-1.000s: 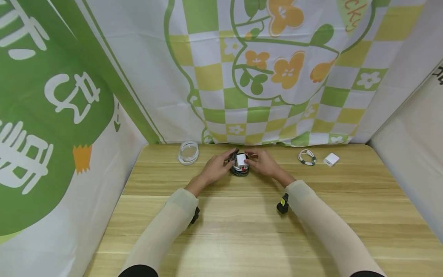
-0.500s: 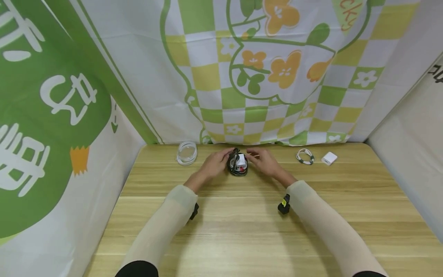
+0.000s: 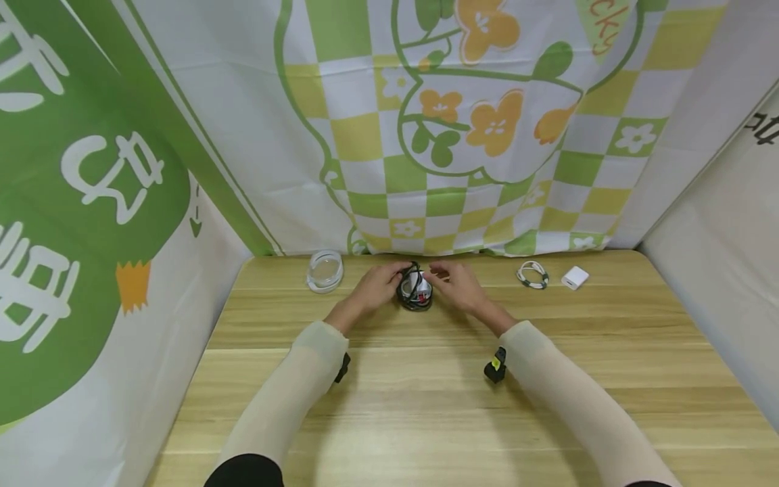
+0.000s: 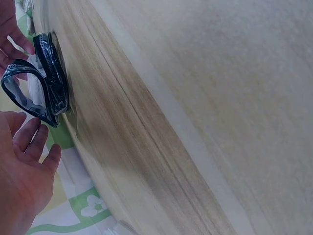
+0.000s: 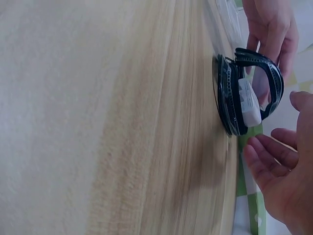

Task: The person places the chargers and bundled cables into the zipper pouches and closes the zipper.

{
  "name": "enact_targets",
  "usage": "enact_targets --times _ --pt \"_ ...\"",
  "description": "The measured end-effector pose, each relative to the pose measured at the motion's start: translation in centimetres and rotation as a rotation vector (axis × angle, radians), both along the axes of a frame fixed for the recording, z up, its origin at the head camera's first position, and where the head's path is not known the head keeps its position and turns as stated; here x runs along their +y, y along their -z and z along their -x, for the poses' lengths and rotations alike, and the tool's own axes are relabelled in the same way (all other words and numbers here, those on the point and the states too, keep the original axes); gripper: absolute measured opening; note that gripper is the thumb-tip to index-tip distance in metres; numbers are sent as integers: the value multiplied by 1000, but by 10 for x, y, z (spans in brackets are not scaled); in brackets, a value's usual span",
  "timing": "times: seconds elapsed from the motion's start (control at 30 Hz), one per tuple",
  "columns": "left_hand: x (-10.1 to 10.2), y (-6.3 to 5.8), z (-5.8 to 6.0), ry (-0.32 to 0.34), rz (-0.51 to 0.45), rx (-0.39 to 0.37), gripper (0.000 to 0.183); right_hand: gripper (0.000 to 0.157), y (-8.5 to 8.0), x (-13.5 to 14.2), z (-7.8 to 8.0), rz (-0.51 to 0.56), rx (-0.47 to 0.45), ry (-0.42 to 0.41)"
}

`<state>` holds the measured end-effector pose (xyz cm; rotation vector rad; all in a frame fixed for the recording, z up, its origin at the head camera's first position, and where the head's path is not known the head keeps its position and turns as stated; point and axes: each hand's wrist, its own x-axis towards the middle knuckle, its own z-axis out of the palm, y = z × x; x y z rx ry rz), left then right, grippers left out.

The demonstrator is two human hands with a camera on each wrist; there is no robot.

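Note:
A small round pouch (image 3: 415, 306) with black zip-like trim and clear walls sits at the back middle of the table, its lid (image 5: 275, 73) raised. A white charger (image 5: 249, 104) is in it, with a red piece (image 3: 421, 297) showing beside it in the head view. My left hand (image 3: 376, 285) is on the pouch's left, its loosely bent fingers (image 4: 36, 143) right at the lid's edge. On the other side, my right hand (image 3: 459, 287) has its fingers (image 5: 271, 152) extended and slightly bent near the charger, with nothing gripped.
A pale coiled cable (image 3: 312, 281) lies at the back left of the table. Toward the back right are a white cable coil (image 3: 525, 279) with dark ties and another white charger (image 3: 575, 279). A patterned cloth (image 3: 426, 196) hangs right behind the table's back edge.
The pouch's black-trimmed lid has swung up and toward the right, partly covering the charger in the head view. My right fingertips have drawn off the charger.

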<state>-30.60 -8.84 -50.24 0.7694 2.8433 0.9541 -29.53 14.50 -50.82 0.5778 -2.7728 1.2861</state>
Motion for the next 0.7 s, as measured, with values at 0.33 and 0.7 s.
enact_targets --times 0.33,0.7 --pt "0 -1 2 36 -2 -12 43 58 -2 -8 -6 -58 -27 57" --pt "0 2 1 79 27 -13 45 46 0 -11 -8 -55 -24 62"
